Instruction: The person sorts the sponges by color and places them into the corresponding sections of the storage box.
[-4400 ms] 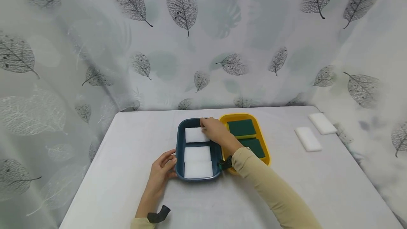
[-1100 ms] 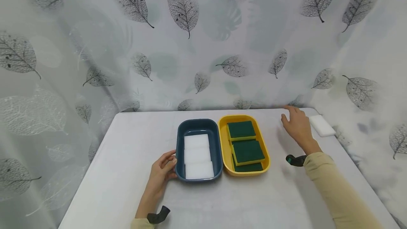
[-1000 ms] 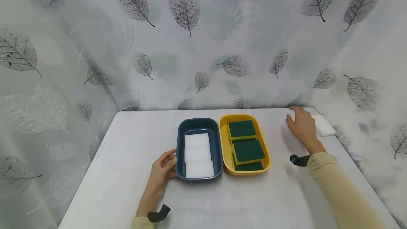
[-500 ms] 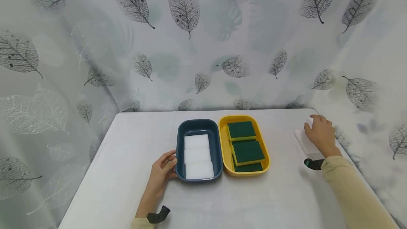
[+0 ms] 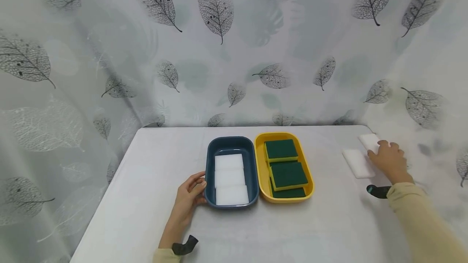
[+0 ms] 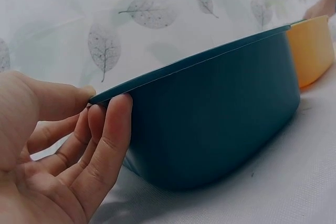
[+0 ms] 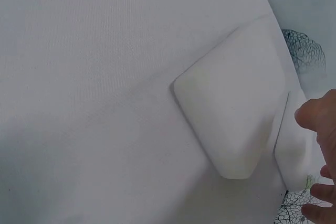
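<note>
My left hand (image 5: 191,195) holds the left rim of the navy-blue tray (image 5: 229,146). In the left wrist view the thumb lies on the lip and the fingers touch the outer wall (image 6: 210,108) below it. Three white sponges (image 5: 228,177) lie overlapping in this tray. At the table's right edge, my right hand (image 5: 391,160) hovers beside the farther white sponge (image 5: 368,141), its fingers spread and loosely bent, gripping nothing. The nearer white sponge (image 5: 358,163) lies flat just left of that hand. Both sponges also appear in the right wrist view, where the thumb (image 7: 310,115) overlaps the farther one.
Against the blue tray's right side stands a yellow tray (image 5: 261,173) with three green-and-yellow scouring sponges (image 5: 289,175), two of them overlapping. A white cloth covers the table (image 5: 292,230). Leaf-patterned curtain (image 5: 237,52) hangs behind and at both sides.
My right hand has left the blue tray and moved right, passing over the nearer sponge to the farther one. The rear white sponge in the blue tray now lies closer to the others. My left hand stays put.
</note>
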{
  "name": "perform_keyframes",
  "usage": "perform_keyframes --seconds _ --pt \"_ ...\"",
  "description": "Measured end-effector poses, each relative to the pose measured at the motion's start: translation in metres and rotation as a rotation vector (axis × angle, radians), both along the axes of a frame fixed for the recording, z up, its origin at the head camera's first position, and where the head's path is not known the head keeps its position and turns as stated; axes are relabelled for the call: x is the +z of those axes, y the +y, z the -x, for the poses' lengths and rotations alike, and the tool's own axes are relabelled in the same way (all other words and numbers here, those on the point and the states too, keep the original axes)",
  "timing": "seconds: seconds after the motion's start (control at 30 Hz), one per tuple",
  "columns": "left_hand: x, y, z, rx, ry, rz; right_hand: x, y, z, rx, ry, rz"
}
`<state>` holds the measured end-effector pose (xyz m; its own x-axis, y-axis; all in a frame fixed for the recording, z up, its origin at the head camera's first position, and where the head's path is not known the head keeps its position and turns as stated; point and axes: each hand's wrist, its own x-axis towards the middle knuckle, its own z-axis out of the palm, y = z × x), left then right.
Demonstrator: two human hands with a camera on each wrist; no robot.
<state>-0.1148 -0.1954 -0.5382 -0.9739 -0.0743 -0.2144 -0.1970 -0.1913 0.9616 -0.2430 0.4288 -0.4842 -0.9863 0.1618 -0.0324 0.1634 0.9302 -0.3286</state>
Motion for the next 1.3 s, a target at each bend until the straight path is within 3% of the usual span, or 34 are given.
perform_keyframes --seconds 0.13,0.37,0.77,1.03,1.3 --pt "0.0 -0.001 0.0 0.005 -0.001 0.008 -0.004 0.002 -0.001 0.019 -0.037 0.011" --pt "0.0 0.001 0.0 -0.001 0.003 -0.007 -0.013 0.004 0.002 0.017 -0.001 -0.022" --pt "-0.001 -0.001 0.001 -0.014 0.007 -0.022 -0.015 0.007 0.002 -0.062 -0.015 -0.013" --pt "-0.002 0.0 0.0 -0.019 0.016 -0.007 -0.024 0.014 -0.001 -0.041 0.056 0.008" --pt "0.002 0.001 0.0 -0.013 0.006 -0.02 -0.016 0.009 -0.006 -0.063 0.1 0.065"
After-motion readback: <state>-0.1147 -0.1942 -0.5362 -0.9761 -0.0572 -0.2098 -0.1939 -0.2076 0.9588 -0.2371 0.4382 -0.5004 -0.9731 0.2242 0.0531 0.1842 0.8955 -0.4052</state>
